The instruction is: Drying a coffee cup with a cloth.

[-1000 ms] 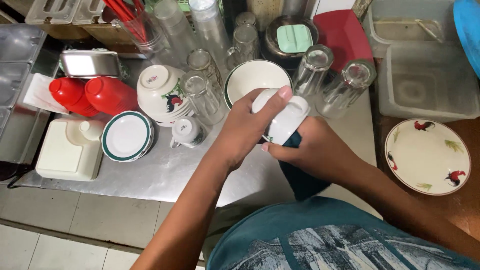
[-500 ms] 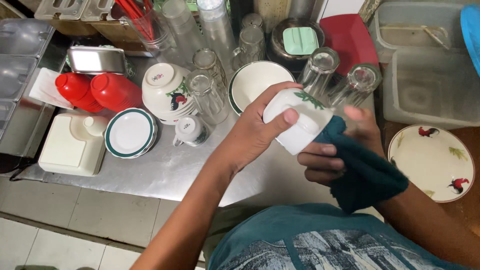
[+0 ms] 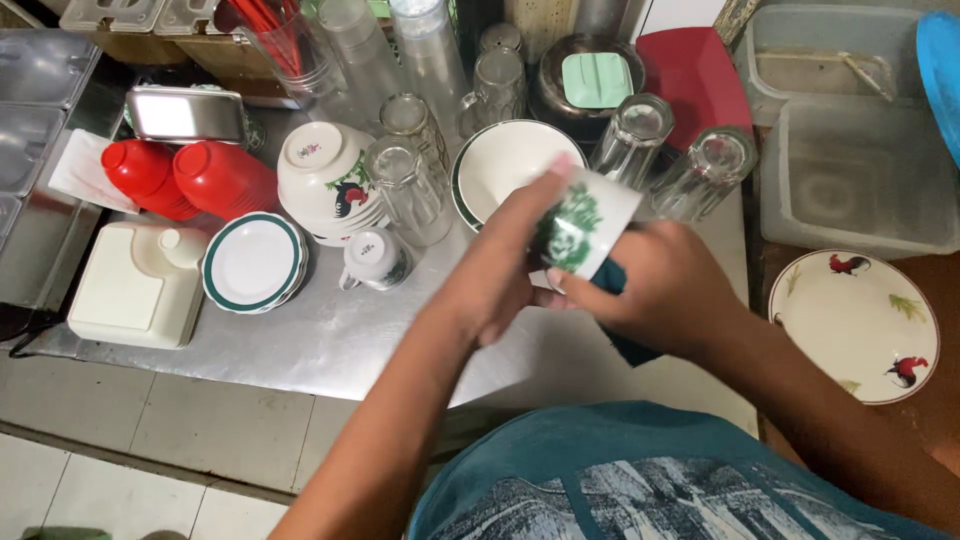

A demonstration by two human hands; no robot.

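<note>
A person's left hand (image 3: 500, 270) grips a white cup (image 3: 585, 228) with green print, just in front of the big white bowl (image 3: 505, 165). The right hand (image 3: 660, 290) presses a dark cloth (image 3: 620, 320) against it. Drying well likely needs a firm, turning grip.

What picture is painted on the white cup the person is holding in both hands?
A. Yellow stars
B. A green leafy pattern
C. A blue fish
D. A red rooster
B: the white cup, gripped by the left hand and the right hand that also holds a dark teal cloth, shows a green leafy pattern on its side; roosters appear only on the plate to the right.
</note>
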